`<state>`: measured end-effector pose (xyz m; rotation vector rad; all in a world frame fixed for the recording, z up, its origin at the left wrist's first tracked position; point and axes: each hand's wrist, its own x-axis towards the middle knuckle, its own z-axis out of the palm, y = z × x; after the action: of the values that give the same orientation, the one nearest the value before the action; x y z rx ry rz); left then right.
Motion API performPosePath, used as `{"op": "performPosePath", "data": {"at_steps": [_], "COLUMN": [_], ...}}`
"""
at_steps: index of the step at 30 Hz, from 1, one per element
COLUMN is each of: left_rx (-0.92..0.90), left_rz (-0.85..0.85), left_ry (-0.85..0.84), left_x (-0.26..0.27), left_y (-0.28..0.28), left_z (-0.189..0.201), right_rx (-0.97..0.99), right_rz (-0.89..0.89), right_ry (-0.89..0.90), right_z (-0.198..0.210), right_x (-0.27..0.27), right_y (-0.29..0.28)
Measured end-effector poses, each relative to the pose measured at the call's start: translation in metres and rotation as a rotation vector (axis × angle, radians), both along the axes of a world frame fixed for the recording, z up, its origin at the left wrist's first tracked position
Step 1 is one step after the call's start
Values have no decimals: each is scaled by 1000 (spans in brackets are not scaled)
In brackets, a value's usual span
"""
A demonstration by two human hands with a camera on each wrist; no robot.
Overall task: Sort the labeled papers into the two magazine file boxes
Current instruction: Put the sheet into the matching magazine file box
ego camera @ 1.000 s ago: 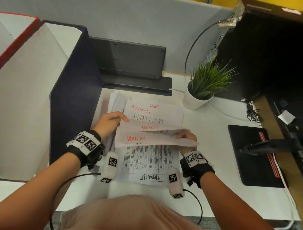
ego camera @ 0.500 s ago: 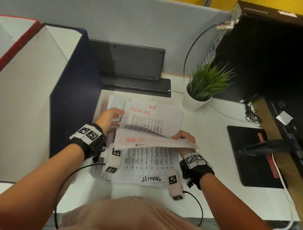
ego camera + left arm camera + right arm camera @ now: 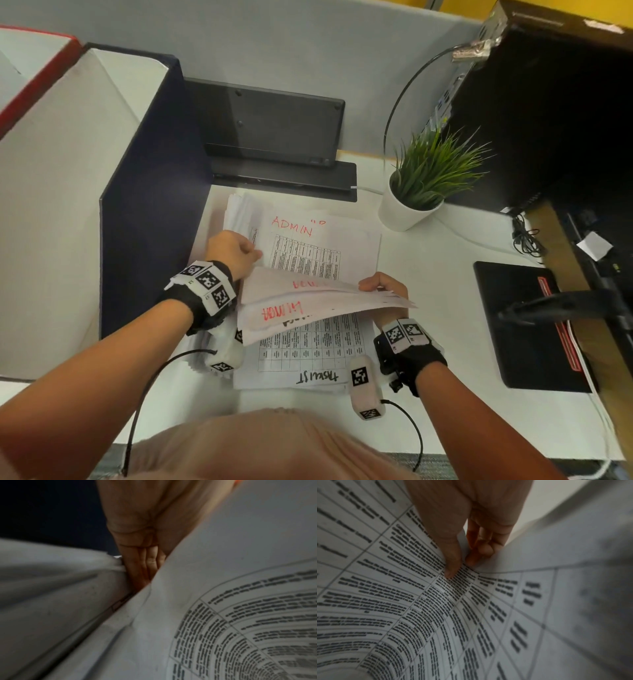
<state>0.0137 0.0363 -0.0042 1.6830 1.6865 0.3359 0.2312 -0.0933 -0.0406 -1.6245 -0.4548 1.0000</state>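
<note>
Right hand (image 3: 383,286): thumb and fingers pinch the lifted sheets (image 3: 308,305) at their right edge.
Left hand (image 3: 233,251): fingers curled round those sheets' left edge.
Paper stack (image 3: 322,253): flat on desk (image 3: 445,274), beneath.
Navy file box (image 3: 150,192): just left.
Potted plant (image 3: 421,181): beyond, right.

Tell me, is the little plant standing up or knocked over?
Standing up. The potted plant sits upright on the desk, leaves pointing upward.
</note>
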Motion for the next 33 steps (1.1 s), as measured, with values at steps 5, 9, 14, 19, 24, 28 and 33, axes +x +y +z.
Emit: {"op": "performPosePath", "data": {"at_steps": [5,9,14,19,24,28,33], "left_rx": [87,-57,-218,-310,-411,-365,-288], "left_rz": [-70,-84,-67,37,223,207,59], "left_ry": [-235,-489,-658,-656,-622,-416,-225], "left_x": [-5,-10,-13,-13,-7,-3,5], "left_y": [-6,-11,-11,-7,4,14,15], "left_z": [-3,-2,3,4,5,0,-5], "right_rx": [-30,-66,-69,-35,42,66,50], "right_rz": [-78,-21,1,179,99,108,128], "right_ry": [91,-216,-341,-395,-186,-115,-210], "right_z": [1,-1,0,1,-7,-12,-13], "right_x": [3,2,-1,4,5,8,7], "right_y": [1,0,-2,-2,-6,-8,-9]}}
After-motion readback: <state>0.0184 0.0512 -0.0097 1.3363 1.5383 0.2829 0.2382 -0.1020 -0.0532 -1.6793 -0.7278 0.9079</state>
